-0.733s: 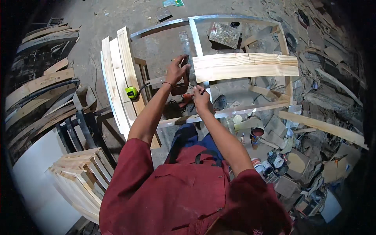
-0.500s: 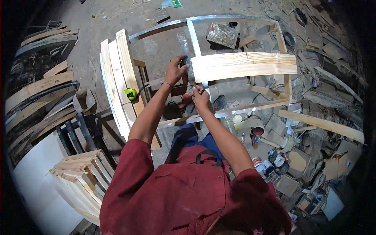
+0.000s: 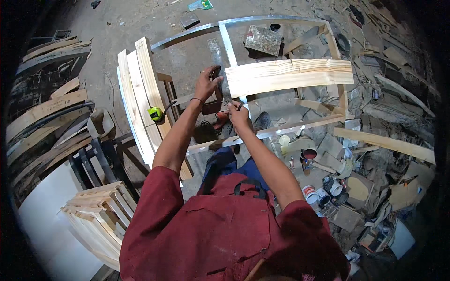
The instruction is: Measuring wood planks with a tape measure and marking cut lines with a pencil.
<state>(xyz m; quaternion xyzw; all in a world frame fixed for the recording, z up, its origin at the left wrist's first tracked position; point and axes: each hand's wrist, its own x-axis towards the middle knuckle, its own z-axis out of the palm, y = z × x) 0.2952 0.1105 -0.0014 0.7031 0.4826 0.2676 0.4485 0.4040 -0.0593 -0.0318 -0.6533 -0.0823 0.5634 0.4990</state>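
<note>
While the right hand (image 3: 240, 120) is closed around a thin dark stick (image 3: 239, 107), about level with a green tape measure (image 3: 155, 113) on pale boards (image 3: 149, 70) to the left, the left hand (image 3: 205, 85) is just beyond, fingers curled, its grip impossible to tell. Right of both, a wide plank (image 3: 289, 77) lies across a frame (image 3: 228, 46), with a speckled block (image 3: 263, 40) farther off on the floor (image 3: 140, 21).

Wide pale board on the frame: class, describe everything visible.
The wide pale board looks like bare wood, with darker grain lines strongest along its far edge. It appears to lie flat, left to right across the open frame, its left end just past the crossbar. The left hand and right hand are near that end, seemingly not touching it.
</note>
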